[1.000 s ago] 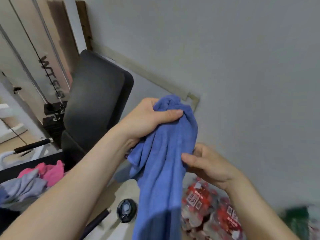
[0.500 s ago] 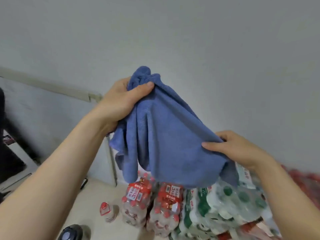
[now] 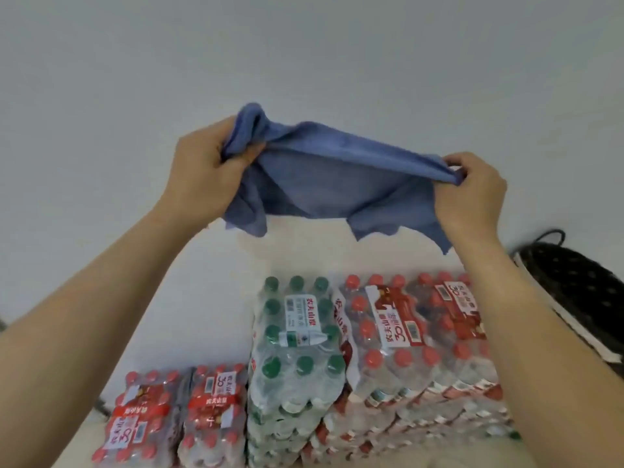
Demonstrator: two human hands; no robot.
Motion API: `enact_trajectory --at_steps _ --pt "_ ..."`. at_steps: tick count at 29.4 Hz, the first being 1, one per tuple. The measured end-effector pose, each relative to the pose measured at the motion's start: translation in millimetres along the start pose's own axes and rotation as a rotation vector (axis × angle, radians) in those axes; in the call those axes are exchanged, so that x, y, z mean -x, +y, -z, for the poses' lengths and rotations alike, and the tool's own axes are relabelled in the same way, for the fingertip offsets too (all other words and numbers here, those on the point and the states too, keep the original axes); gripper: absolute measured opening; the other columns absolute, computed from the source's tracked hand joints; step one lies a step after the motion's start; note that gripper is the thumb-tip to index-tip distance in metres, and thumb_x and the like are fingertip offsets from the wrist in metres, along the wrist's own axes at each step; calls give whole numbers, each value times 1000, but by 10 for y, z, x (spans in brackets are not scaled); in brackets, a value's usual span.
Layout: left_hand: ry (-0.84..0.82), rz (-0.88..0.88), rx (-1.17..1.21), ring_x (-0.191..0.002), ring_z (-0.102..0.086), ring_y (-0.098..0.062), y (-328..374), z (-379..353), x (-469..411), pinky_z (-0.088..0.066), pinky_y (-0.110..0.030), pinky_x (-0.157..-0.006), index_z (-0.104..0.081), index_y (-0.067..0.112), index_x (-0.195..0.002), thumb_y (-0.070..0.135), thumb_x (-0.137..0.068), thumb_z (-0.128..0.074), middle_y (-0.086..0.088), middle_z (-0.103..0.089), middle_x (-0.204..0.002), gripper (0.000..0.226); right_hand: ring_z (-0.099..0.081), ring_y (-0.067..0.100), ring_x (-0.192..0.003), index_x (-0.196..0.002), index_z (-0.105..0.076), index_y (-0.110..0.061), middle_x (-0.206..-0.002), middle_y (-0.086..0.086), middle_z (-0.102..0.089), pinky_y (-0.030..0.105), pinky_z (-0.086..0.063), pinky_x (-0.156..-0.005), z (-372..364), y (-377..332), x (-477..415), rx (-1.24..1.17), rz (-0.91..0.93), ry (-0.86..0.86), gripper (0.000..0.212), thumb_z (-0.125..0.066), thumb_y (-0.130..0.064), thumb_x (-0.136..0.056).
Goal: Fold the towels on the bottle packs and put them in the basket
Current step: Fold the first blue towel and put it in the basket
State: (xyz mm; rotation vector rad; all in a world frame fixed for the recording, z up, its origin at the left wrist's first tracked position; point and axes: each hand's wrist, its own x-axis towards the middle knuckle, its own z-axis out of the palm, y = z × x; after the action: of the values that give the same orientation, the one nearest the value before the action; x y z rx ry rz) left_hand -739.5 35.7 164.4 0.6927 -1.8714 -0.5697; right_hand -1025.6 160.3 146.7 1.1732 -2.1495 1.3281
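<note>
A person holds a blue terry towel (image 3: pixel 324 177) up in the air with both hands, stretched sideways in front of a plain pale grey wall (image 3: pixel 304 45). The left hand (image 3: pixel 202 173) grips one bunched end. Its fingers (image 3: pixel 233 162) are clenched round a thick wad of the cloth, and a lump of towel sticks up above the fist. The right hand (image 3: pixel 472 194) pinches the opposite end, its fingers (image 3: pixel 454 162) bent over a small gathered corner. Between the hands the upper edge of the towel runs taut, sloping slightly down toward the right hand. The rest hangs below as a loose sheet, with ragged corners dangling near each wrist. The towel touches nothing but the hands and hangs well above the bottle packs.

Below, a shrink-wrapped pack of green-capped water bottles (image 3: pixel 297 366) tops a stack. A single green-labelled bottle (image 3: pixel 304 337) lies on its side across it; whether it is under the wrap or on it cannot be told. Just beside the pack on the right lie shrink-wrapped packs of red-capped bottles with red-and-white labels (image 3: pixel 405 332), their tops about level with it. To the left and lower down stand two more red-capped packs (image 3: pixel 175 417). At the right edge, beyond the right forearm, a black basket with pale dots (image 3: pixel 574 292) is partly in view, with its inside hidden.
</note>
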Motion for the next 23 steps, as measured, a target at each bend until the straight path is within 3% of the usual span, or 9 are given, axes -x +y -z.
enact_trajectory --at_steps 2,4,7,9,12,15,19,21,23 --pt "-42 -41 72 -53 -43 -2 -55 -240 90 -35 -13 -50 -47 11 -68 16 -95 -56 10 -48 -54 30 -61 30 -83 -97 -68 -10 -91 13 -70 29 -37 -65 42 367 163 56 -71 3 22 -50 -12 -85" --pt "-215 41 98 -51 -42 -4 -293 -512 328 -38 -22 -52 -49 6 -69 20 -94 -58 5 -49 -54 31 -61 36 -84 -96 -68 -9 -90 17 -69 34 -42 -67 25 744 453 154 -132 -79 30 -45 -16 -78" --pt "-803 183 -98 -44 -42 -4 -863 -835 817 -38 -20 -50 -48 12 -69 31 -90 -59 2 -47 -53 30 -63 38 -81 -88 -72 -8 -86 20 -69 43 -51 -70 -33 1200 982 310 -226 -379 33 -46 -12 -67" --pt "-1224 154 -216 -50 -43 -4 -1184 -972 1088 -37 -19 -55 -53 14 -73 39 -84 -55 -1 -52 -60 27 -63 36 -77 -80 -70 -17 -81 15 -68 40 -53 -67 -66 1439 1293 439 -290 -658 23 -52 -7 -69" --pt "-1511 143 -246 -59 -50 -1 -1318 -1089 1230 -42 -20 -63 -63 24 -74 38 -86 -59 15 -59 -63 18 -62 26 -75 -86 -70 -20 -81 5 -68 37 -51 -66 -36 1673 1605 444 -340 -988 12 -62 -15 -78" --pt "-1530 223 -218 -66 -61 -1 -1258 -1233 1088 -50 -21 -71 -70 26 -73 50 -90 -54 18 -69 -69 33 -54 11 -61 -82 -70 -24 -68 -7 -62 25 -45 -59 63 1674 1587 230 -471 -1149 5 -66 -27 -84" --pt "-1256 126 -193 -55 -54 -12 -1143 -1651 999 -51 -40 -71 -59 13 -65 42 -86 -48 9 -61 -56 38 -33 13 -52 -58 -48 -11 -58 7 -36 20 -30 -51 103 1713 1348 89 -647 -1083 40 -63 -30 -90" --pt "-1122 72 -137 -55 -47 -12 -1002 -1930 1095 -48 -43 -69 -56 13 -67 34 -84 -51 8 -57 -57 27 -44 14 -56 -60 -51 -11 -59 4 -47 30 -40 -56 39 1867 1309 155 -624 -964 37 -59 -28 -92" --pt "-1071 33 -115 -68 -57 -11 -827 -2226 1230 -49 -37 -72 -65 21 -83 36 -86 -56 8 -65 -75 18 -59 15 -76 -84 -62 -16 -82 -1 -63 35 -50 -70 -65 2019 1307 245 -587 -962 19 -55 -30 -94"
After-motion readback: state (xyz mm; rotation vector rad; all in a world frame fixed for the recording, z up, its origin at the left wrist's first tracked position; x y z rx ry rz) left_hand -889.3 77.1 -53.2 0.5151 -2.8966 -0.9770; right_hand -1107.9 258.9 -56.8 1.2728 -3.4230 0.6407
